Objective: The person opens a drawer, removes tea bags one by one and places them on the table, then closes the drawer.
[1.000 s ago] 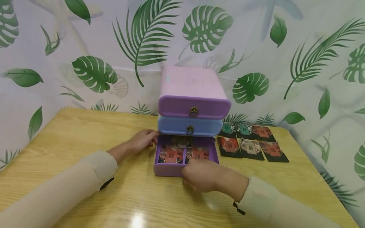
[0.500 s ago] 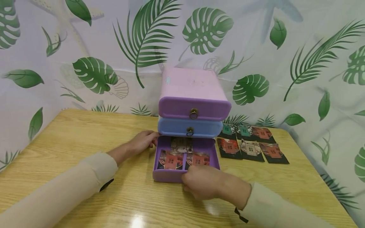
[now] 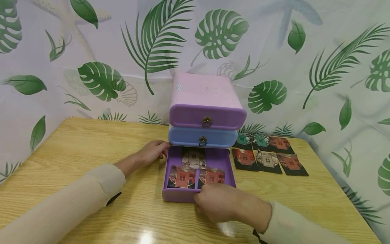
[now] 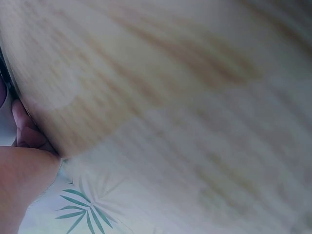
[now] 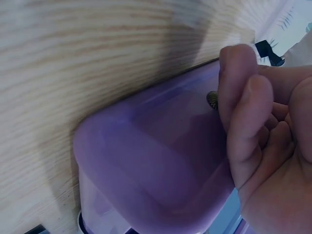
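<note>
A small chest of drawers point(image 3: 207, 88) stands on the table, its bottom purple drawer point(image 3: 178, 195) pulled out. My right hand point(image 3: 217, 202) pinches the metal pull point(image 5: 212, 100) at that drawer's front; the fingertips partly hide it. In the drawer lie two dark packets with orange-red labels, a left packet point(image 3: 182, 178) and a right packet point(image 3: 211, 177), side by side in front. A beige-labelled packet point(image 3: 194, 158) lies behind them. My left hand point(image 3: 153, 151) rests against the chest's lower left side, its fingers fairly straight and partly hidden.
Several flat packets point(image 3: 269, 161) lie in two rows on the table to the right of the chest. Above the open drawer, a blue drawer point(image 3: 187, 136) and a purple top drawer point(image 3: 186, 115) are closed. A leaf-print cloth point(image 3: 195, 44) hangs behind the table point(image 3: 100, 142).
My right hand has drawn the bottom drawer further out toward me, uncovering more of the beige-labelled packet at the back. The left hand has stayed at the chest's side.
</note>
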Tool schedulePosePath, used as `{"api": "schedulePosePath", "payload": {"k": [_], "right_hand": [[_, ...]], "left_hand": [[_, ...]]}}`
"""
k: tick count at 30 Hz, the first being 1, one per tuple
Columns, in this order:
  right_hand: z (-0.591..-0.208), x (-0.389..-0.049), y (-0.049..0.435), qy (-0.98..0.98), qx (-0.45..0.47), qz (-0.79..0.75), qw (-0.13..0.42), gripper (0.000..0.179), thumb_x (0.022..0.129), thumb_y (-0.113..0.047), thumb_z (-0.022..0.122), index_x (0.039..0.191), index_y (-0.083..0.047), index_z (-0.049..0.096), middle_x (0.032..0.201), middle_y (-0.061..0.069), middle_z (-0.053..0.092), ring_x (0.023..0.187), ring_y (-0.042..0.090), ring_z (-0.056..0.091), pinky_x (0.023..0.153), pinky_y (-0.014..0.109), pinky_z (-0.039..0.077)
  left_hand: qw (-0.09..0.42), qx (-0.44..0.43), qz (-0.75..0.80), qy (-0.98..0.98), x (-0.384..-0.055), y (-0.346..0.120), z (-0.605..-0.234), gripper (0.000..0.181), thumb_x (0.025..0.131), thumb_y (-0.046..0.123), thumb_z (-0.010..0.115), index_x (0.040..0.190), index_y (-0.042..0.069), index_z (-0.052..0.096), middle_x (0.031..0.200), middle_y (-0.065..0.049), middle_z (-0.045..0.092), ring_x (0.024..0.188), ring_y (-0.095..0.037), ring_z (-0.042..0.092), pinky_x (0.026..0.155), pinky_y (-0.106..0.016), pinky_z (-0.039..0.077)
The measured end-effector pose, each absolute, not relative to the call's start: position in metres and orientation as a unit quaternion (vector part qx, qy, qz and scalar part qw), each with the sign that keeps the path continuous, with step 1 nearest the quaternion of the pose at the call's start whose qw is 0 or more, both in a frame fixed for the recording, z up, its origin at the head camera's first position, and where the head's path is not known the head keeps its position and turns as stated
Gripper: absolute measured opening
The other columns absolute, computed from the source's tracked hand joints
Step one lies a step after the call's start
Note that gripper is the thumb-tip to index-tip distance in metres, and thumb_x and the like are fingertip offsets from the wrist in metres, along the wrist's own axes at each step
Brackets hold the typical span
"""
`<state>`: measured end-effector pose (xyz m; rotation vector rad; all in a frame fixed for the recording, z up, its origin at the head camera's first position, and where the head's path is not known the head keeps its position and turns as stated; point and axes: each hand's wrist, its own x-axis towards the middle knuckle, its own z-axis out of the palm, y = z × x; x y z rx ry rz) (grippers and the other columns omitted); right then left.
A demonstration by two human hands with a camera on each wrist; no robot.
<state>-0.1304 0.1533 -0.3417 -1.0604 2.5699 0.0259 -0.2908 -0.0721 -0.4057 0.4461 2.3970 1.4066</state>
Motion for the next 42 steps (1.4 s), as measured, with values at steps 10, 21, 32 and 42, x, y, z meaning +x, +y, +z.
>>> {"api": "schedulePosePath", "payload": {"k": [10, 21, 32, 42], "right_hand": [[-0.331, -0.121, 0.154, 0.906, -0.379, -0.052, 0.18, 0.037, 0.096, -0.016, 0.064, 0.065, -0.019, 0.046, 0.055, -0.012, 0.031, 0.047, -0.001, 0.027, 0.044, 0.014, 0.027], [-0.319, -0.143, 0.18, 0.896, -0.435, -0.093, -0.011, 0.016, 0.091, -0.009, 0.067, 0.079, -0.017, 0.062, 0.07, -0.01, 0.057, 0.058, -0.004, 0.044, 0.053, 0.013, 0.041], [-0.35, -0.17, 0.206, 0.934, -0.351, -0.064, 0.012, 0.038, 0.086, -0.026, 0.08, 0.115, -0.007, 0.065, 0.111, 0.007, 0.06, 0.093, 0.015, 0.058, 0.074, 0.03, 0.055], [-0.367, -0.18, 0.211, 0.937, -0.344, -0.052, 0.038, 0.055, 0.081, -0.031, 0.085, 0.125, -0.008, 0.06, 0.123, 0.011, 0.056, 0.108, 0.025, 0.056, 0.086, 0.042, 0.056]], "left_hand": [[0.163, 0.154, 0.493, 0.841, -0.289, -0.071, -0.406, 0.046, 0.102, 0.039, 0.044, 0.11, -0.001, 0.065, 0.089, -0.004, 0.063, 0.082, -0.014, 0.057, 0.08, -0.025, 0.047], [0.158, 0.152, 0.484, 0.847, -0.29, -0.071, -0.405, 0.046, 0.102, 0.041, 0.044, 0.109, 0.001, 0.066, 0.089, -0.003, 0.064, 0.082, -0.014, 0.058, 0.08, -0.025, 0.047], [0.159, 0.155, 0.484, 0.846, -0.29, -0.072, -0.408, 0.045, 0.102, 0.042, 0.043, 0.102, 0.002, 0.065, 0.086, -0.002, 0.063, 0.079, -0.014, 0.057, 0.079, -0.025, 0.047], [0.157, 0.158, 0.49, 0.843, -0.29, -0.073, -0.405, 0.045, 0.102, 0.04, 0.044, 0.109, 0.0, 0.065, 0.088, -0.004, 0.064, 0.08, -0.013, 0.057, 0.079, -0.025, 0.047]]}}
